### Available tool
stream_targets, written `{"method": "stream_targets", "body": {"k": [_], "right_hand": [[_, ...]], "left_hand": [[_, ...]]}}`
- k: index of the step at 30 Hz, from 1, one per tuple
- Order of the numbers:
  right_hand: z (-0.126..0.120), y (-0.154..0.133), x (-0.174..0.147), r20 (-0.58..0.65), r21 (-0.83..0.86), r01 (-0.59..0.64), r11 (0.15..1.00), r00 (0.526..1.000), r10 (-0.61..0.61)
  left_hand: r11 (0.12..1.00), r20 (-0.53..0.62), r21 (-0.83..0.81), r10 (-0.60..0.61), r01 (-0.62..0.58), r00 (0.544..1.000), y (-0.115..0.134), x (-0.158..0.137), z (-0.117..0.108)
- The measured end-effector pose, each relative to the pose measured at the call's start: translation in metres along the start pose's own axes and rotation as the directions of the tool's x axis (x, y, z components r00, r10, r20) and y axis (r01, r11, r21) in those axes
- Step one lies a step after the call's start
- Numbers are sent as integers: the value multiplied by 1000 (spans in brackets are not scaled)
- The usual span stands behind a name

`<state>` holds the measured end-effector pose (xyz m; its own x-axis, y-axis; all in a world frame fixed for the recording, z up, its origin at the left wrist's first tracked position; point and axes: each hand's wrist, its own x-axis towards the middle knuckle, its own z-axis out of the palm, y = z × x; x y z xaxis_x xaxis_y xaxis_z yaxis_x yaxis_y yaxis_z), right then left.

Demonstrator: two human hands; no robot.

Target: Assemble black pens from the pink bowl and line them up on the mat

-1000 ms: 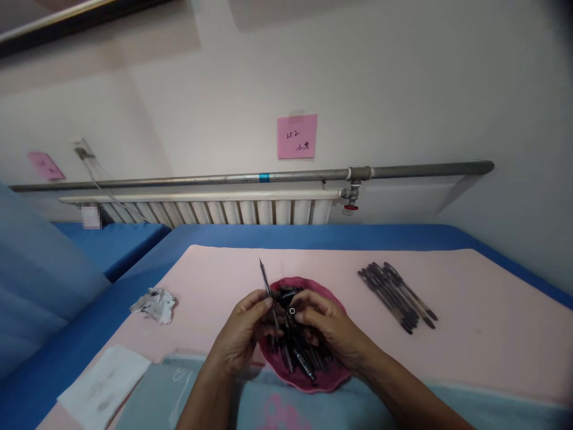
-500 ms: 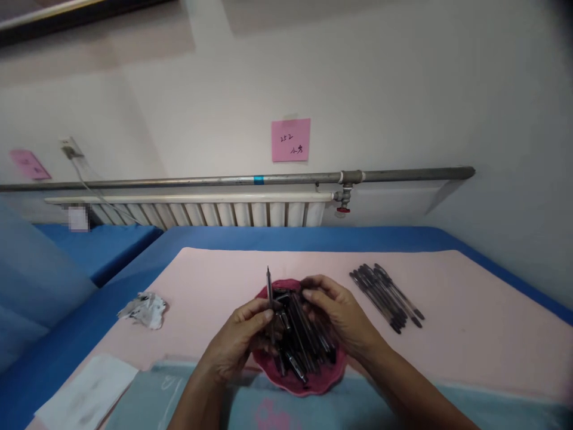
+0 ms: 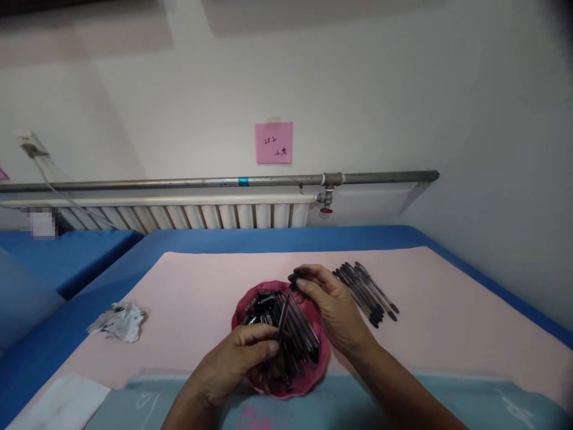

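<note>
Over a pink basket [image 3: 323, 365] full of dark pens and caps, my left hand [image 3: 239, 355] pinches a slim pen [image 3: 283, 315] that slants upward. At the pen's upper end, my right hand [image 3: 338, 307] is closed on a small black pen cap [image 3: 292, 279]. Cap and pen end meet or nearly so; whether the cap is seated I cannot tell. Dark stains mark the right fingertips. Beyond that hand, several capped pens [image 3: 367, 292] lie side by side on the pink mat [image 3: 197, 280].
A crumpled, stained tissue [image 3: 120, 322] lies to the left, with a white sheet [image 3: 67, 403] nearer me. Grey-blue cloth [image 3: 134, 400] covers the front edge. A radiator [image 3: 224, 215], a pipe with a red-handled valve [image 3: 326, 209] and a pink note [image 3: 274, 143] are at the wall.
My right hand has risen from the basket's pens to the tip of the pen in my left hand, now with a cap between its fingers. The camera view has swung slightly right.
</note>
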<state>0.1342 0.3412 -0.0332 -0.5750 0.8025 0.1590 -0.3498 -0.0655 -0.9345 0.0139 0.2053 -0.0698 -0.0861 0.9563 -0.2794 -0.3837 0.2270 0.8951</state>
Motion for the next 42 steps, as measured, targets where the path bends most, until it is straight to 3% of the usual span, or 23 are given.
{"method": "stream_targets", "body": {"k": [25, 31, 42], "right_hand": [[-2, -3, 0, 67, -129, -66, 989, 995, 75], [-2, -2, 0, 27, -67, -123, 990, 992, 125], [-7, 4, 5, -51, -46, -98, 994, 994, 96]], "left_hand": [[1000, -22, 2, 10, -10, 1000, 3, 0, 2], [998, -24, -67, 4, -6, 1000, 3, 1, 3], [997, -49, -80, -21, 17, 999, -2, 2, 0]]}}
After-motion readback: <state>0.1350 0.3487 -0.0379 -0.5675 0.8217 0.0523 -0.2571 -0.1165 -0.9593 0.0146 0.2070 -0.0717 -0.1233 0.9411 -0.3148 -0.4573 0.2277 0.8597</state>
